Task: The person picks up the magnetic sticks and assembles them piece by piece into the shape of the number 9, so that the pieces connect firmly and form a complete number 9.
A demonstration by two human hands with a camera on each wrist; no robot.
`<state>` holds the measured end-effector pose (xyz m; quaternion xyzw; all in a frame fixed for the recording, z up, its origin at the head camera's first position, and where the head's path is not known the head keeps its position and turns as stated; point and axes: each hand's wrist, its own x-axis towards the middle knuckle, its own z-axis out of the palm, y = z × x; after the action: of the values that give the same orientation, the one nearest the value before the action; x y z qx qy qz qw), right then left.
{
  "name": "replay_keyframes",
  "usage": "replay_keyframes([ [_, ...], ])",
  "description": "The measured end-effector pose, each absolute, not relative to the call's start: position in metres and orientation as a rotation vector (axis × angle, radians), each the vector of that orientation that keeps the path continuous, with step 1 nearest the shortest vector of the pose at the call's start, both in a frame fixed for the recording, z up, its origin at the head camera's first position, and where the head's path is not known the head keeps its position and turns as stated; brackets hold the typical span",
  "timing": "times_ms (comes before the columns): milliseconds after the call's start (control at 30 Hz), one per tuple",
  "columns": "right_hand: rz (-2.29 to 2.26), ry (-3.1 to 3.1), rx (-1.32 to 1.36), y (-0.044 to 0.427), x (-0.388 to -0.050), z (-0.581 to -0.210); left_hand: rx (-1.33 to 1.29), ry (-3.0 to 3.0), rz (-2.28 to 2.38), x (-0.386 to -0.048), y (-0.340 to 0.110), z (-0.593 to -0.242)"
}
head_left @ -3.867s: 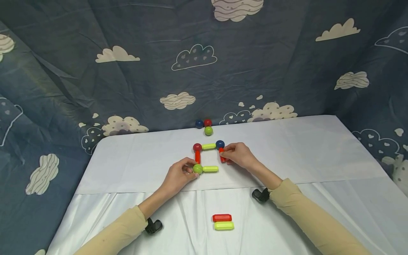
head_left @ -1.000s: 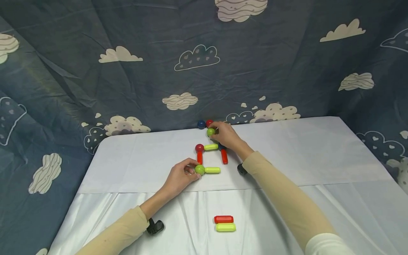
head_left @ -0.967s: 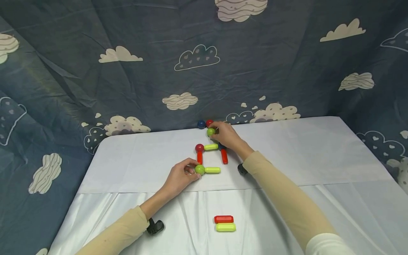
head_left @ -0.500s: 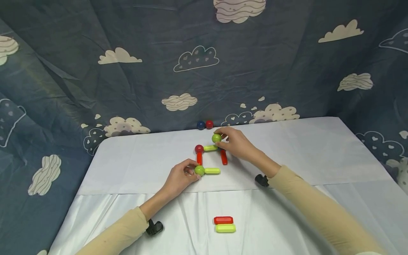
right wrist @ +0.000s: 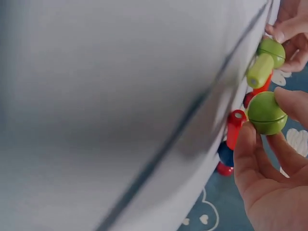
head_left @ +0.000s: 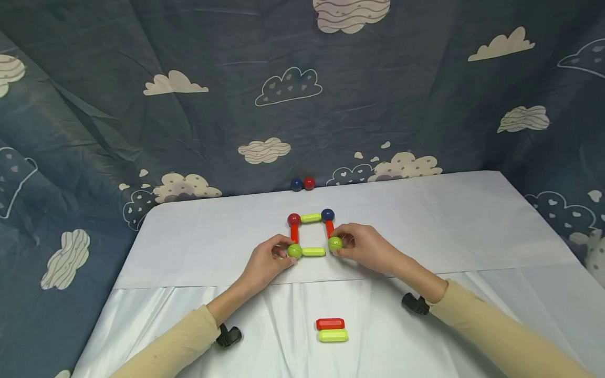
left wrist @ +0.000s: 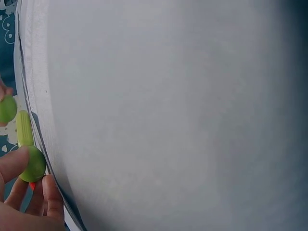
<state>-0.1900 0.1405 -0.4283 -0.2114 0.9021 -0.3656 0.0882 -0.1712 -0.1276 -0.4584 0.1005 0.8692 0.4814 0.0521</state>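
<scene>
The right green ball (head_left: 335, 243) sits just beyond the right end of the near yellow rod (head_left: 313, 252), apart from it. The right hand (head_left: 366, 245) pinches this ball between thumb and fingertips. The left hand (head_left: 267, 262) pinches the left green ball (head_left: 294, 251), which touches the rod's left end.

The balls look like hard, glossy plastic: probably light, stiff and hard to break, but a little slippery and apt to roll. A seam circles the right one, and a pinch on opposite sides of its curve seems the sound hold. The rods have flat facets and should be best taken across the middle; pale discs at their ends may be magnets, so a ball could snap over suddenly.

Behind the near yellow rod lie the left red rod (head_left: 294, 233), red corner ball (head_left: 294, 219), far yellow rod (head_left: 310, 218), blue corner ball (head_left: 327, 214) and right red rod (head_left: 330, 228). A loose blue ball (head_left: 296, 184) and loose red ball (head_left: 309, 183) rest farther behind it.

White cloth (head_left: 189, 236) lies under the near yellow rod, flat there and creased nearer the person, where a spare red rod (head_left: 330, 324) and spare yellow rod (head_left: 333, 336) lie together. A dark cloud-patterned curtain (head_left: 227, 115) hangs well behind it.
</scene>
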Motion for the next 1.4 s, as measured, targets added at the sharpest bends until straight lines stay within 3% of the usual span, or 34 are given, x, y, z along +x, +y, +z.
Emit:
replay_keyframes([
  [733,-1.105,2.638,-0.545,0.14,-0.187,-0.441,0.373,2.757,1.357,-0.169,-0.124,-0.453],
  [1100,-1.11,2.646,-0.596,0.142,-0.186,-0.442,0.92,2.854,0.884,-0.185,-0.1,-0.442],
  [1400,-1.121,2.652,-0.613,0.141,-0.186,-0.442,1.083,2.908,0.566,-0.191,-0.087,-0.447],
])
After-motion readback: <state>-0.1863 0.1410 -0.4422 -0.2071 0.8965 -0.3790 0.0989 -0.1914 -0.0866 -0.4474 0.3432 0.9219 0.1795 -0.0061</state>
